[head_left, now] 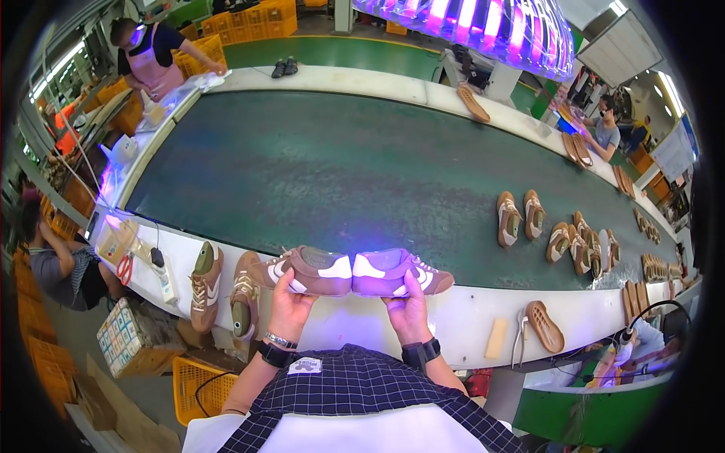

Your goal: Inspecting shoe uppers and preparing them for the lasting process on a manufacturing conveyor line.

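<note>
My left hand [291,308] is closed round a brown sneaker [321,272] with a white heel patch. In my right hand [408,311] is a matching brown sneaker [381,273], lit violet. Both are held over the near white ledge, heel to heel, toes pointing outward. Just left of my left hand, two more brown sneakers stand on the ledge: one sneaker [205,291] with green stuffing inside, and another sneaker [245,294] beside it, partly behind the held shoe.
A green conveyor belt [287,174] lies ahead, carrying several sneakers [507,219] at right. On the ledge are pliers [519,337], a tan block [496,337], a shoe sole [544,328] and red scissors [124,268]. A person [155,60] works at far left. A yellow crate [200,389] sits below.
</note>
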The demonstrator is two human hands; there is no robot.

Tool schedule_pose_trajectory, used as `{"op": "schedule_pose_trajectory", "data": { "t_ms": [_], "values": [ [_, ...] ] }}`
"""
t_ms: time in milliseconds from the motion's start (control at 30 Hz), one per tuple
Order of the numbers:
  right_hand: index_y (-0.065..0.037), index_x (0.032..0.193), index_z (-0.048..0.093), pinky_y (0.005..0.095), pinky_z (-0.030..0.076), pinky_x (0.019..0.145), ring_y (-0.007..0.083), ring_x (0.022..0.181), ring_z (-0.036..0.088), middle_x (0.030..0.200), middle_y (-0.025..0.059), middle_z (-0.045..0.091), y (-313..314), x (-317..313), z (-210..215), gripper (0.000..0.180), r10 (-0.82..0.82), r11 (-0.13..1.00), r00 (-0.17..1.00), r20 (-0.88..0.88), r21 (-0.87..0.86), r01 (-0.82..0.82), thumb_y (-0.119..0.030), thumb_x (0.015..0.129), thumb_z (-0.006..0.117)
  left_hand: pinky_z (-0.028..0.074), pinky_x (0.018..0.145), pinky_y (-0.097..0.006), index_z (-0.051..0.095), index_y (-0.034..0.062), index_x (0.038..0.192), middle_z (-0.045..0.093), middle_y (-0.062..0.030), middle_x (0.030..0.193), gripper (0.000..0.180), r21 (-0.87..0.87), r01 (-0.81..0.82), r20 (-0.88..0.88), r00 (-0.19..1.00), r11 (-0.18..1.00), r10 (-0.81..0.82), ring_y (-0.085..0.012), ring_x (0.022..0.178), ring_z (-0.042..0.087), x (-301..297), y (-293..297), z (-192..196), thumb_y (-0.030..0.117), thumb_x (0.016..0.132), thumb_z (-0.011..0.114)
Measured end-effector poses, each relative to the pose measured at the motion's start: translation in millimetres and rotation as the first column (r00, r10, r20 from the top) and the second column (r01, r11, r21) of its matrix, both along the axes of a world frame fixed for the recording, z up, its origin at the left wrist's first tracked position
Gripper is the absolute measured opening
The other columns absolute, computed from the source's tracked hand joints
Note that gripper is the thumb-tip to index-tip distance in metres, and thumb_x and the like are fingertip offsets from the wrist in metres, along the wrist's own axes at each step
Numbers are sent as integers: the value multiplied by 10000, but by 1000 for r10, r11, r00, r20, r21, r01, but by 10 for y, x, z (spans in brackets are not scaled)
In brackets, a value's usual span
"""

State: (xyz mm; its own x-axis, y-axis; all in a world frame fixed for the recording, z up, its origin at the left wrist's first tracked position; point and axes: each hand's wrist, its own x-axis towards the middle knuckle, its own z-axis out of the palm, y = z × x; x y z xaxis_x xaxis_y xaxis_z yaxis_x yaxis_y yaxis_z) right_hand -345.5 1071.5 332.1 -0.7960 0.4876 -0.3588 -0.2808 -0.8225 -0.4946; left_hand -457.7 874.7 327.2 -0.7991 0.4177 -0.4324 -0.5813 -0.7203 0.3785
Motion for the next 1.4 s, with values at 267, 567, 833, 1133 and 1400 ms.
{"op": "schedule_pose_trajectory", "data": {
  "t_ms": [267, 567, 833, 1133, 1400],
  "values": [
    [-126, 1295, 447, 467, 435, 974, 240, 1178, 503, 1268, 54, 525, -6, -5, -41, 443, -4, 1000, 1000, 0, -2, 4, -237, 894, 599, 402, 1018, -499, 460, 90, 1280, 522, -110, 1282, 455, -18, -8, 36, 999, 1000, 9, -293, 1203, 484, -16, 17, -55, 212, 860, 586],
    [-85, 1275, 451, 420, 445, 975, 221, 1148, 525, 1248, 73, 532, -14, -15, -12, 404, -20, 998, 999, 27, 59, 18, -225, 914, 567, 433, 984, -451, 493, 67, 1242, 563, -94, 1216, 393, -46, 28, 5, 1000, 999, -28, -254, 1133, 533, -25, -6, -70, 217, 887, 572],
    [-48, 1267, 441, 388, 444, 974, 211, 1123, 535, 1219, 76, 531, -4, -24, -40, 394, -43, 994, 999, 16, 101, 42, -175, 914, 564, 432, 984, -446, 492, 79, 1247, 564, -85, 1221, 405, -70, 39, -45, 998, 997, -42, -245, 1127, 539, -48, 14, -36, 214, 876, 585],
    [-114, 1251, 492, 433, 515, 834, 257, 1009, 591, 1152, 84, 584, 65, 61, 0, 421, 165, 970, 986, 12, -181, -160, -325, 889, 539, 393, 1018, -453, 471, 67, 1282, 541, -104, 1265, 478, 121, 168, 56, 983, 978, -176, -266, 1165, 513, -103, -129, -214, 317, 884, 563],
    [25, 1256, 460, 445, 529, 686, 390, 874, 598, 1064, 264, 571, 527, 853, -609, 641, 348, 917, 871, 347, -321, -239, -479, 865, 398, 442, 909, -328, 562, -43, 1152, 592, -142, 1098, 428, -881, -472, -390, 668, 45, -634, -218, 1042, 558, 83, -850, -694, 279, 873, 592]
  ]
}}
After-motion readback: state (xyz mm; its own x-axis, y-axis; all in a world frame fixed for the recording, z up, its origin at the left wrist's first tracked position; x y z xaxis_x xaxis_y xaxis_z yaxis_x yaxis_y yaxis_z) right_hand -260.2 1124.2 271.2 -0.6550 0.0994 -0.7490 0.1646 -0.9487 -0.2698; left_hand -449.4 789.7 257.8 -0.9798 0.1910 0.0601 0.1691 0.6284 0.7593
